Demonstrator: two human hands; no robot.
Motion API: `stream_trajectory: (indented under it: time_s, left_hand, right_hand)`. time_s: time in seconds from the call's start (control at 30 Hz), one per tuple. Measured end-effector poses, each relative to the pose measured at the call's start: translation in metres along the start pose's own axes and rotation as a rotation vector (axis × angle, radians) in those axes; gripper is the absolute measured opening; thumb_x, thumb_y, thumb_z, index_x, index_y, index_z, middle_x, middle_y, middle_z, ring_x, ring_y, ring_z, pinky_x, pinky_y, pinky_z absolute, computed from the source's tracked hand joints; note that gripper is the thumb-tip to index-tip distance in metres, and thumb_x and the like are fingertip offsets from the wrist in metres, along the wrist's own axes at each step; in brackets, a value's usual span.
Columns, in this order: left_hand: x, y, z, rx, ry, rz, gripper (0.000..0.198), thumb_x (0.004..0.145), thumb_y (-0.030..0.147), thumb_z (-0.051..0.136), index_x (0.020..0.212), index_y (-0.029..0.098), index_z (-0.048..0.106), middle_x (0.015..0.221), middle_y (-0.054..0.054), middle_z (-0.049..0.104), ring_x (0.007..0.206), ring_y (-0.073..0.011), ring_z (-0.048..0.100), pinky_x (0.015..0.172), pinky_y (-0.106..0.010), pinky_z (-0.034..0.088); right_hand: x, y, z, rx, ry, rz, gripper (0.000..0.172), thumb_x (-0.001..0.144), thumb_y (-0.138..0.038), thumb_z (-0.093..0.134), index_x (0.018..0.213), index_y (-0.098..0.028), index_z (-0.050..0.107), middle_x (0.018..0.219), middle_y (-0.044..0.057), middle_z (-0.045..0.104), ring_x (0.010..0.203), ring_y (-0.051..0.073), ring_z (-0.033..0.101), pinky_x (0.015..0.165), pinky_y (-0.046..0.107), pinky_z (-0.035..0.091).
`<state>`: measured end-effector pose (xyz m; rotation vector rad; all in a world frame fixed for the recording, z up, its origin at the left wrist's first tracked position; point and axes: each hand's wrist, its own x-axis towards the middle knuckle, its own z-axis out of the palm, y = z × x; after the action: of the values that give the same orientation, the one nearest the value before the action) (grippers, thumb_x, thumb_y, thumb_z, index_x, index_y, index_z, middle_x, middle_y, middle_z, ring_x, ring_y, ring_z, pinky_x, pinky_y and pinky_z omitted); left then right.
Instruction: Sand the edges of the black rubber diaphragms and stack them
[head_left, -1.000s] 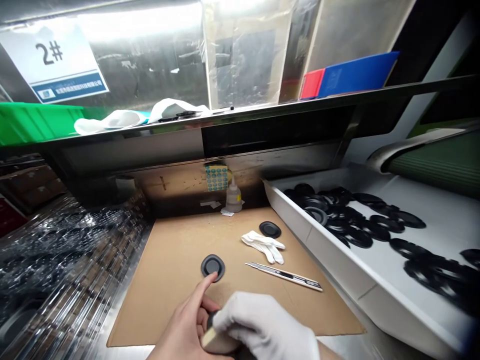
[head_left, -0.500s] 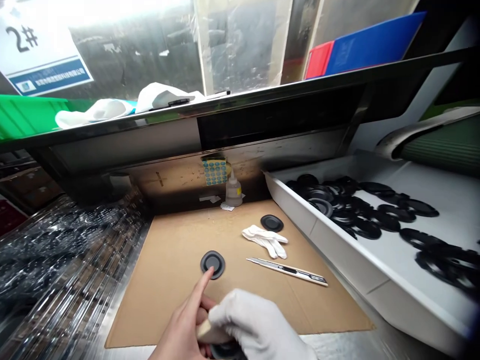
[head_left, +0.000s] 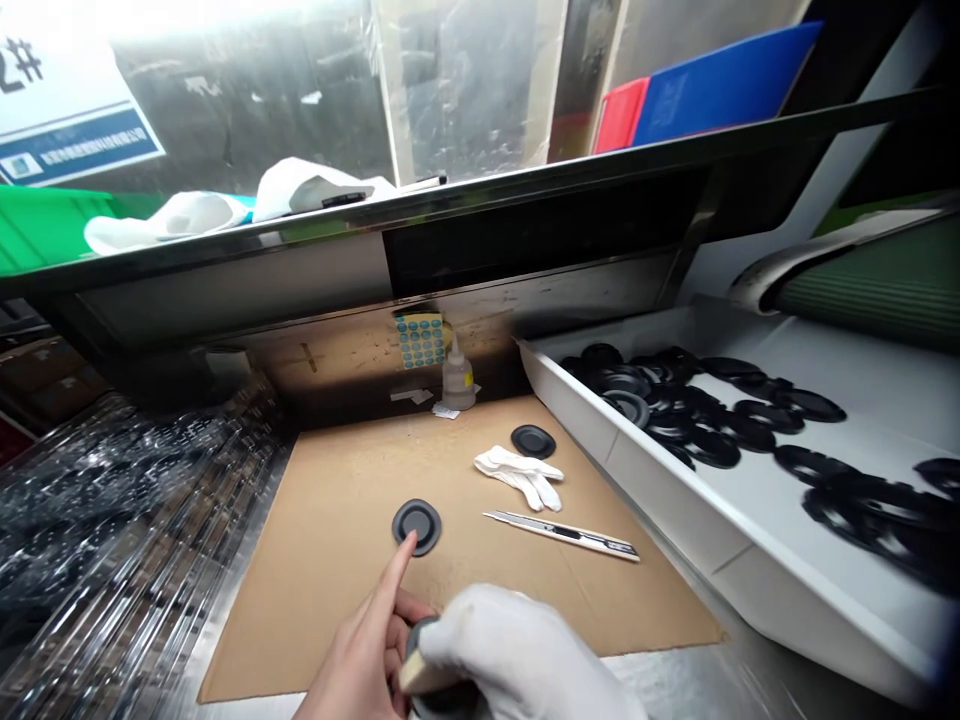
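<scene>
My bare left hand (head_left: pixel 360 645) is closed on a round black part (head_left: pixel 444 702) at the bottom of the head view, its index finger stretched forward. My white-gloved right hand (head_left: pixel 532 655) pinches a small pale tan block (head_left: pixel 421 673) against that part; the gloved fingers hide much of both. Just past the index fingertip, a black disc (head_left: pixel 417 524) with a raised rim lies on the cardboard sheet (head_left: pixel 330 560). Further right are an empty white glove (head_left: pixel 519 474), a utility knife (head_left: pixel 566 534) with its blade out, and another black disc (head_left: pixel 533 441).
On the right, a white tray (head_left: pixel 652 500) holds several black rings and discs. Clear plastic trays (head_left: pixel 150 540) are stacked at left. A squeeze bottle (head_left: pixel 458 380) stands behind the cardboard near a sticker sheet (head_left: pixel 421 342). A metal shelf (head_left: pixel 480 195) crosses above.
The view has shifted slightly, so the bench items sit a little further left. The block has shifted slightly in my hands, and a dark edge of the part now shows above it.
</scene>
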<state>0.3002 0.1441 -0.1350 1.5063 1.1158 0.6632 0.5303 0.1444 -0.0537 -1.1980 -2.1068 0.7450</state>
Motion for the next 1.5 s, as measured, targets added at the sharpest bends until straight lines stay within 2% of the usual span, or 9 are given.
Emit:
stream_trajectory:
  time_s: [0.13, 0.27, 0.6, 0.73, 0.83, 0.97, 1.2, 1.33, 1.5]
  left_hand:
    - [0.0, 0.0, 0.001, -0.001, 0.033, 0.009, 0.142, 0.057, 0.033, 0.094, 0.171, 0.035, 0.008, 0.117, -0.006, 0.058, 0.061, -0.0078, 0.052, 0.052, -0.021, 0.044]
    - [0.002, 0.001, -0.001, 0.015, -0.016, 0.019, 0.142, 0.057, 0.029, 0.092, 0.171, 0.035, 0.006, 0.12, -0.007, 0.06, 0.06, -0.0075, 0.05, 0.051, -0.02, 0.042]
    - [-0.005, 0.001, 0.006, 0.076, 0.056, 0.051, 0.143, 0.053, 0.028, 0.097, 0.171, 0.035, 0.016, 0.122, -0.006, 0.063, 0.067, -0.0123, 0.059, 0.06, -0.025, 0.052]
    - [-0.014, 0.013, 0.006, 0.123, 0.056, 0.053, 0.136, 0.061, 0.02, 0.09, 0.171, 0.04, 0.012, 0.125, -0.004, 0.062, 0.072, -0.0139, 0.06, 0.062, -0.026, 0.053]
    - [-0.019, 0.025, 0.008, 0.134, 0.054, 0.098, 0.134, 0.062, 0.014, 0.087, 0.17, 0.042, 0.013, 0.128, -0.003, 0.062, 0.069, -0.0117, 0.059, 0.066, -0.028, 0.055]
    - [-0.021, 0.031, 0.01, 0.137, 0.064, 0.13, 0.135, 0.06, 0.011, 0.087, 0.171, 0.04, 0.014, 0.127, -0.004, 0.063, 0.077, -0.015, 0.063, 0.067, -0.027, 0.056]
    - [-0.018, 0.031, 0.009, 0.089, 0.084, 0.112, 0.137, 0.059, 0.012, 0.089, 0.171, 0.039, 0.015, 0.125, -0.003, 0.064, 0.071, -0.0122, 0.062, 0.068, -0.027, 0.056]
    - [-0.016, 0.034, 0.007, 0.075, 0.067, 0.055, 0.142, 0.056, 0.013, 0.092, 0.171, 0.037, 0.012, 0.112, -0.001, 0.067, 0.072, -0.0146, 0.064, 0.064, -0.025, 0.054]
    - [-0.014, 0.031, 0.01, -0.026, 0.06, 0.026, 0.145, 0.055, 0.017, 0.096, 0.171, 0.038, 0.011, 0.122, -0.004, 0.064, 0.065, -0.0097, 0.06, 0.06, -0.024, 0.052]
  right_hand:
    - [-0.022, 0.01, 0.004, -0.09, 0.047, 0.072, 0.022, 0.094, -0.047, 0.065, 0.086, -0.029, 0.074, 0.082, 0.003, 0.072, 0.074, 0.023, 0.068, 0.07, 0.032, 0.057]
    - [-0.018, 0.004, 0.014, -0.191, -0.139, 0.09, 0.011, 0.079, -0.039, 0.083, 0.074, -0.032, 0.075, 0.063, 0.0, 0.066, 0.052, 0.02, 0.059, 0.047, 0.031, 0.043]
    - [-0.023, -0.009, 0.003, 0.076, -0.036, -0.024, 0.017, 0.094, -0.034, 0.072, 0.108, -0.028, 0.078, 0.093, 0.003, 0.077, 0.081, 0.022, 0.072, 0.075, 0.029, 0.057]
    - [-0.01, -0.023, -0.009, -0.014, -0.325, -0.253, 0.021, 0.083, -0.028, 0.089, 0.1, -0.029, 0.077, 0.093, -0.003, 0.078, 0.081, 0.02, 0.071, 0.077, 0.028, 0.051]
    - [-0.002, -0.034, -0.019, -0.342, -0.27, -0.173, 0.018, 0.087, -0.021, 0.084, 0.1, -0.031, 0.077, 0.083, -0.001, 0.073, 0.075, 0.022, 0.068, 0.065, 0.033, 0.042]
    - [-0.004, -0.035, -0.017, -0.087, -0.317, -0.155, 0.026, 0.081, -0.007, 0.089, 0.094, -0.026, 0.077, 0.093, -0.005, 0.076, 0.084, 0.016, 0.07, 0.074, 0.025, 0.047]
    - [-0.031, -0.003, -0.001, -0.06, -0.119, -0.13, 0.019, 0.097, -0.033, 0.07, 0.114, -0.033, 0.077, 0.097, 0.003, 0.075, 0.087, 0.022, 0.069, 0.078, 0.029, 0.054]
    - [-0.008, -0.014, 0.02, -0.136, -0.186, -0.213, 0.015, 0.095, -0.026, 0.068, 0.103, -0.034, 0.078, 0.093, -0.001, 0.078, 0.085, 0.02, 0.071, 0.076, 0.024, 0.056]
    - [0.012, -0.021, 0.005, -0.065, 0.009, -0.149, 0.017, 0.098, -0.04, 0.067, 0.109, -0.033, 0.077, 0.093, 0.001, 0.078, 0.093, 0.023, 0.073, 0.083, 0.025, 0.061]
